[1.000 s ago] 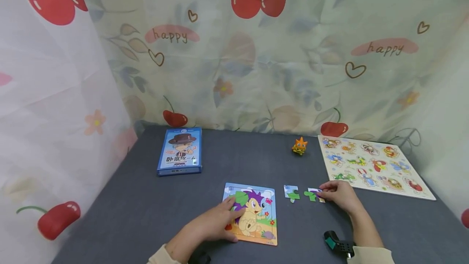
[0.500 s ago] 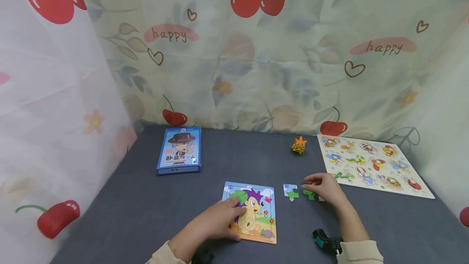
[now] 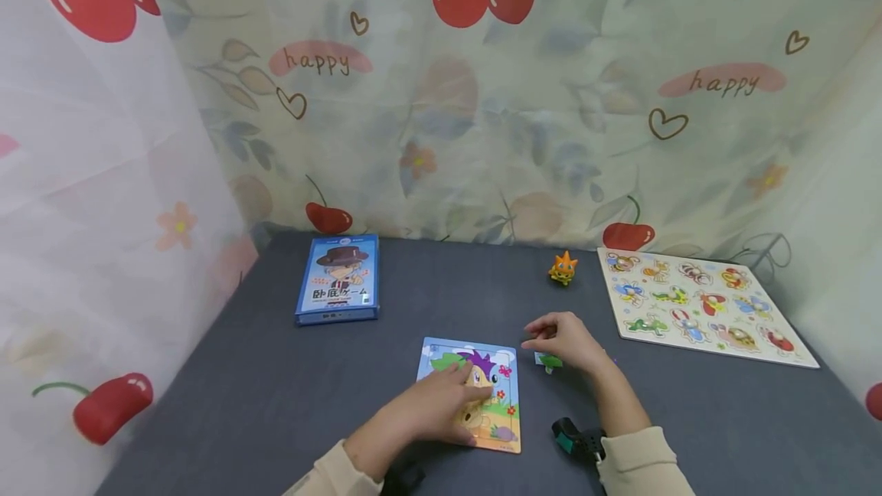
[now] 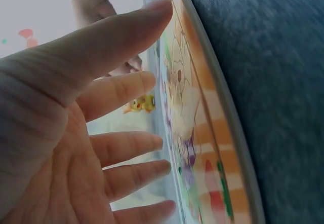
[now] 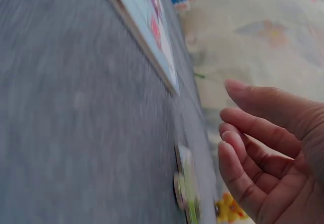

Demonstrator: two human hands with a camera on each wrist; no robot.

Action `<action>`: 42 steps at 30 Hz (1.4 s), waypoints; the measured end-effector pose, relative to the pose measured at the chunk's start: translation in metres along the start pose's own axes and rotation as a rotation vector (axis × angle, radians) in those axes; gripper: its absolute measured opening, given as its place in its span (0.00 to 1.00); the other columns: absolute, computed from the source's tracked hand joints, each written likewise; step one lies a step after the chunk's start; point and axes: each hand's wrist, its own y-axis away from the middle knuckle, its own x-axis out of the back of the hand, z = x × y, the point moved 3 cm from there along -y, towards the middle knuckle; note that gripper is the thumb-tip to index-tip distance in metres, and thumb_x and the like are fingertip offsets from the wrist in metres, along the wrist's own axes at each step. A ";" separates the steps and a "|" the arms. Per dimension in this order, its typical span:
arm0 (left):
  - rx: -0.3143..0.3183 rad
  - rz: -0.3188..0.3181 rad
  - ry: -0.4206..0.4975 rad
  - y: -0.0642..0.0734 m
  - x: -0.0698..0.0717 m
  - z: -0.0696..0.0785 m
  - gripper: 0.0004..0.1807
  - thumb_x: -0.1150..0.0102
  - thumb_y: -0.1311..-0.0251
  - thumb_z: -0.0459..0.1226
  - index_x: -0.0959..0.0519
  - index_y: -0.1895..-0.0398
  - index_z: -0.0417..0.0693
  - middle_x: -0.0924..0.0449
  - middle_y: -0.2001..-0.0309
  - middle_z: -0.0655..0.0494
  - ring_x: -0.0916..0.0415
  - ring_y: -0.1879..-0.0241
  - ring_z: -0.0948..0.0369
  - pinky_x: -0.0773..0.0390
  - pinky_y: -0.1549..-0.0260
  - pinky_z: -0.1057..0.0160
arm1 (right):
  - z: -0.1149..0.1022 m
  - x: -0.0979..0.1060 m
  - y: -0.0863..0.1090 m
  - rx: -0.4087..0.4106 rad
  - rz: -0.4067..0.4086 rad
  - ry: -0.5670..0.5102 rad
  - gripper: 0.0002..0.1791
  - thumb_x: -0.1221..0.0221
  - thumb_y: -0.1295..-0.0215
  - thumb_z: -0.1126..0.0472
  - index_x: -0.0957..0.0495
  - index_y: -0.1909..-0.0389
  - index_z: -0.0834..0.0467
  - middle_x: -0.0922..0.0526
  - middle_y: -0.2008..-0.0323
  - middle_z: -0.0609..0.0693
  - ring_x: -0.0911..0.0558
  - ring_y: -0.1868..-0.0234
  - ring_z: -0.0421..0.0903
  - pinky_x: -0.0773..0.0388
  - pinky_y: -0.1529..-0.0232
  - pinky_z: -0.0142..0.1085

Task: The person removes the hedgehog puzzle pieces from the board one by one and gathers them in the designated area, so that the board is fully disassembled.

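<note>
My left hand (image 3: 434, 404) lies over the left part of a hedgehog jigsaw puzzle (image 3: 506, 427) in a flat square tray. The left wrist view shows its fingers (image 4: 126, 145) straight and spread, with the tips at the picture's surface. My right hand (image 3: 568, 339) hovers just right of the tray, close above a loose blue-and-green puzzle piece (image 3: 549, 362). In the right wrist view its fingers (image 5: 235, 158) are loosely bent, apart from the thumb, with nothing between them. Beyond the tray edge a loose piece (image 5: 192, 183) lies blurred on the dark tabletop.
A blue game box (image 3: 338, 282) lies at the back left. Behind the right hand stands a small orange spiky toy (image 3: 563, 269). A white board with insect pictures (image 3: 710, 305) takes up the back right. A printed curtain (image 3: 441, 121) hangs behind the table (image 3: 262, 404).
My right hand has moved left from the right-hand loose pieces to above the left one. The left hand has slid slightly right across the puzzle, its fingers covering more of the hedgehog.
</note>
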 end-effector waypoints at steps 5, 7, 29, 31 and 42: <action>0.008 -0.019 0.011 -0.003 -0.003 0.001 0.37 0.32 0.55 0.55 0.30 0.38 0.67 0.39 0.31 0.46 0.43 0.31 0.49 0.34 0.40 0.46 | -0.010 -0.013 -0.005 0.052 -0.087 0.004 0.14 0.33 0.48 0.62 0.18 0.60 0.65 0.21 0.73 0.50 0.27 0.73 0.41 0.28 0.72 0.29; 0.023 -0.033 0.026 -0.004 -0.005 0.000 0.36 0.32 0.55 0.55 0.30 0.38 0.68 0.40 0.31 0.46 0.44 0.31 0.49 0.34 0.40 0.44 | -0.013 -0.019 -0.007 0.075 -0.125 -0.004 0.14 0.33 0.47 0.62 0.18 0.61 0.64 0.20 0.74 0.49 0.27 0.74 0.40 0.28 0.73 0.29; 0.019 -0.027 0.052 -0.007 -0.011 -0.003 0.36 0.33 0.54 0.55 0.31 0.37 0.68 0.43 0.30 0.47 0.46 0.30 0.47 0.36 0.40 0.42 | -0.020 -0.041 -0.015 0.158 -0.268 -0.038 0.08 0.35 0.47 0.65 0.16 0.66 0.63 0.18 0.73 0.50 0.27 0.74 0.40 0.28 0.73 0.29; 0.019 -0.025 0.053 -0.007 -0.011 -0.003 0.36 0.33 0.54 0.55 0.31 0.38 0.68 0.42 0.30 0.47 0.46 0.30 0.48 0.36 0.40 0.42 | -0.019 -0.041 -0.014 0.166 -0.268 -0.037 0.08 0.35 0.47 0.66 0.16 0.65 0.63 0.18 0.71 0.51 0.27 0.73 0.40 0.28 0.73 0.29; 0.021 -0.019 0.059 -0.006 -0.011 -0.004 0.36 0.33 0.54 0.55 0.31 0.38 0.68 0.42 0.30 0.47 0.46 0.30 0.47 0.36 0.40 0.41 | -0.029 -0.039 -0.007 0.251 -0.293 -0.033 0.11 0.37 0.46 0.70 0.17 0.61 0.68 0.21 0.66 0.59 0.28 0.70 0.40 0.29 0.71 0.26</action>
